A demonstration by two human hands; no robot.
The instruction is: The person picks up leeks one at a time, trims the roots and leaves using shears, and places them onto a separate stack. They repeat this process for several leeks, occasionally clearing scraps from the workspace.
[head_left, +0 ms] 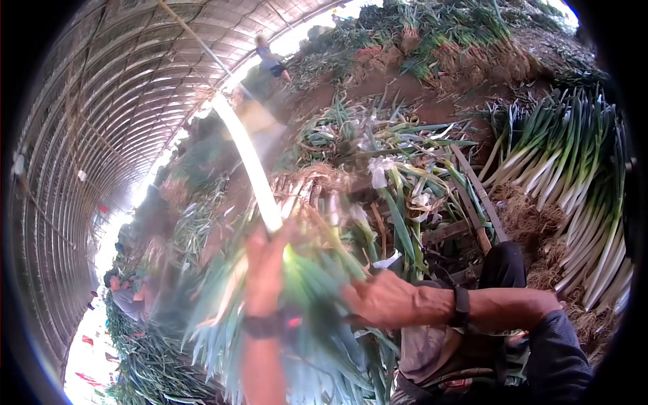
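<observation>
A long green onion with a bright white stalk rises up and left from my left hand, which is closed around it where the white meets the green. Its roots are at the top end, and its blurred green leaves spread below. My right hand is closed with curled fingers at the right side of these leaves. A pale leaf strip runs up to its fingers; what they grip is unclear. Behind both hands lies a bundle of onions with reddish-brown roots.
Cleaned white-stalked onions are stacked at right. Peeled leaves lie around a wooden frame before my knee. More onion heaps are at the top. One person is far off, another at lower left.
</observation>
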